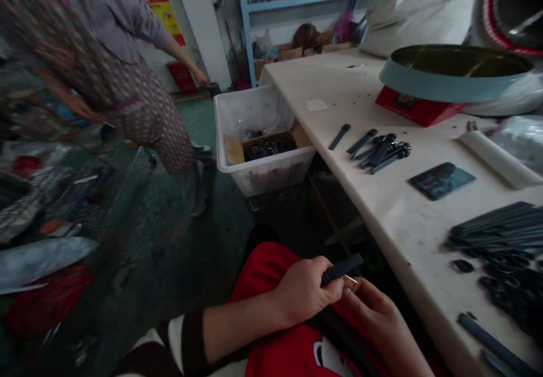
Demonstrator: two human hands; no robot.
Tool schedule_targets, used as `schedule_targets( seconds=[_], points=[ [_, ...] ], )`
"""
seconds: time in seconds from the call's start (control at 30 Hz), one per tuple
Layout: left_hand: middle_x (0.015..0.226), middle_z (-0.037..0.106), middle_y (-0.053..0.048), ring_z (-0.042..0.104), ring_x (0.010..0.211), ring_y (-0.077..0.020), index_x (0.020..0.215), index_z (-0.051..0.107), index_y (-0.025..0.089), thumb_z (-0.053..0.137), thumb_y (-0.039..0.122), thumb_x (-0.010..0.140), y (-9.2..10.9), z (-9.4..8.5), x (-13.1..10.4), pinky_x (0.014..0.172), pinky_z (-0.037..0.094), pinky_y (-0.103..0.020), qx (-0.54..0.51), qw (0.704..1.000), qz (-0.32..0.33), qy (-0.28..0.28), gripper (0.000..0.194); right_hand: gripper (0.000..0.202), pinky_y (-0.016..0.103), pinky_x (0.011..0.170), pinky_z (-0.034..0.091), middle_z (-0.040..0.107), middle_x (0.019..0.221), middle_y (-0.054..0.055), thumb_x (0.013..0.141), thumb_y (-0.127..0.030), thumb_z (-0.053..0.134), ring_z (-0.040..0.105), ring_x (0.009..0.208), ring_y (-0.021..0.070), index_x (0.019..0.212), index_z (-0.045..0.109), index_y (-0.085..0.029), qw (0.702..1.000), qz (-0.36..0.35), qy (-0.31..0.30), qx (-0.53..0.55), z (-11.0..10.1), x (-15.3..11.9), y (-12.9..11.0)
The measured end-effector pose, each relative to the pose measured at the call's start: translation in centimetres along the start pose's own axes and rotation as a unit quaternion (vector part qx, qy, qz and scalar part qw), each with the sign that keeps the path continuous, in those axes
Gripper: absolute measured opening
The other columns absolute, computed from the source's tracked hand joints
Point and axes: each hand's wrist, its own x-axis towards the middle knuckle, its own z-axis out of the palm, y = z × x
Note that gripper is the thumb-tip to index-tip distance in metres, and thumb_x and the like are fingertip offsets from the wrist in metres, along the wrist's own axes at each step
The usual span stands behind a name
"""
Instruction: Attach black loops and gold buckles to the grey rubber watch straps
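Above my lap, my left hand (pixel 303 289) is closed around a short dark strap (pixel 345 266), whose free end points up and to the right. My right hand (pixel 375 309) pinches a small gold-coloured metal buckle (pixel 350 282) right beside the left fingertips. The fingers partly hide where buckle and strap meet. On the table (pixel 373 218) to my right lies a small pile of similar straps with metal buckles (pixel 382 151). Nearer to me are a stack of flat dark strips (pixel 500 227) and a heap of dark loops (pixel 513 281).
A white bin (pixel 271 176) holding a box of dark buckled pieces stands against the table's left edge. A dark flat card (pixel 442 180) lies on the table; behind it a large round pan (pixel 453 88) rests on a red base. Another person (pixel 139 94) stands at the left.
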Motion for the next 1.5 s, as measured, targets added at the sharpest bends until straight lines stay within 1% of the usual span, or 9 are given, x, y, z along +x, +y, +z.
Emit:
schedule_targets(
  seconds=[0.13,0.27,0.4,0.53,0.7,0.93,1.07,1.33,1.5],
  points=[
    [0.075,0.063,-0.004,0.057,0.065,-0.0148,0.085,0.06,0.015,0.048,0.035,0.076,0.1,0.5,-0.2,0.047,0.033,-0.02,-0.006,0.998,-0.03,-0.059,0.025,0.041,0.025,0.063,0.052,0.067,0.078,0.003,0.052,-0.043,0.076,0.063,0.074,0.0194,0.082,0.06,-0.021,0.995,-0.042,0.095,0.006,-0.6,-0.1,0.4],
    [0.073,0.06,-0.002,0.054,0.063,-0.0127,0.09,0.057,0.015,0.04,0.04,0.083,0.0,0.5,-0.3,0.049,0.034,-0.019,-0.027,0.995,0.005,-0.096,0.032,0.041,0.022,0.059,0.054,0.068,0.076,0.002,0.051,-0.041,0.077,0.063,0.068,0.0177,0.083,0.062,-0.021,0.992,0.0,0.117,0.046,-2.2,0.2,0.7],
    [0.067,0.057,0.001,0.051,0.058,-0.0104,0.089,0.057,0.018,0.031,0.034,0.088,0.0,0.0,-0.4,0.05,0.034,-0.018,-0.011,0.995,0.007,-0.097,0.031,0.041,0.019,0.056,0.055,0.066,0.075,-0.001,0.049,-0.034,0.08,0.063,0.061,0.0135,0.084,0.062,-0.024,0.978,0.011,0.099,0.182,-2.9,1.5,1.2],
    [0.068,0.059,0.001,0.052,0.059,-0.0112,0.084,0.058,0.019,0.035,0.034,0.086,0.1,-0.6,-0.7,0.051,0.032,-0.019,0.024,0.996,0.017,-0.088,0.028,0.039,0.011,0.055,0.052,0.063,0.073,-0.005,0.053,-0.023,0.079,0.059,0.057,0.0062,0.088,0.063,-0.025,0.956,0.028,0.046,0.29,-1.7,1.6,0.8],
    [0.063,0.055,0.001,0.05,0.058,-0.0107,0.074,0.054,0.017,0.033,0.031,0.087,-0.1,-1.0,-0.3,0.052,0.031,-0.019,0.03,0.996,0.022,-0.085,0.029,0.03,0.009,0.05,0.05,0.06,0.07,-0.004,0.056,-0.019,0.079,0.054,0.053,0.0035,0.082,0.064,-0.02,0.922,0.045,0.059,0.381,-0.4,0.9,-1.0],
    [0.074,0.057,0.0,0.051,0.068,-0.012,0.079,0.053,0.016,0.038,0.024,0.083,0.5,-0.1,0.4,0.057,0.034,-0.02,-0.044,0.991,0.036,-0.12,0.017,0.026,0.018,0.053,0.044,0.06,0.069,-0.003,0.065,-0.035,0.071,0.052,0.058,0.008,0.084,0.062,-0.019,0.976,-0.064,0.112,0.174,1.4,0.1,0.2],
    [0.073,0.056,0.001,0.048,0.062,-0.0096,0.087,0.05,0.015,0.043,0.021,0.08,0.3,0.1,0.4,0.055,0.035,-0.019,-0.141,0.982,-0.007,-0.125,0.013,0.023,0.022,0.059,0.041,0.06,0.07,-0.001,0.069,-0.038,0.067,0.052,0.066,0.0132,0.077,0.06,-0.018,0.976,-0.157,0.15,0.022,1.8,-0.1,0.5],
    [0.065,0.053,0.002,0.036,0.045,-0.0047,0.08,0.045,0.014,0.042,0.037,0.083,-0.3,0.0,0.6,0.042,0.026,-0.017,-0.217,0.958,-0.056,-0.177,0.023,0.025,0.024,0.055,0.039,0.051,0.06,-0.004,0.08,-0.042,0.051,0.047,0.054,0.0114,0.069,0.05,-0.019,0.988,-0.072,0.044,0.13,2.1,0.1,0.0],
    [0.063,0.052,0.003,0.039,0.047,-0.0059,0.077,0.045,0.015,0.043,0.039,0.083,-1.2,0.3,-0.1,0.044,0.028,-0.018,-0.226,0.965,-0.054,-0.124,0.024,0.025,0.023,0.057,0.036,0.052,0.064,-0.001,0.077,-0.041,0.054,0.046,0.06,0.0126,0.067,0.053,-0.018,0.949,-0.196,0.214,-0.122,2.6,-0.3,0.3]
  ],
)
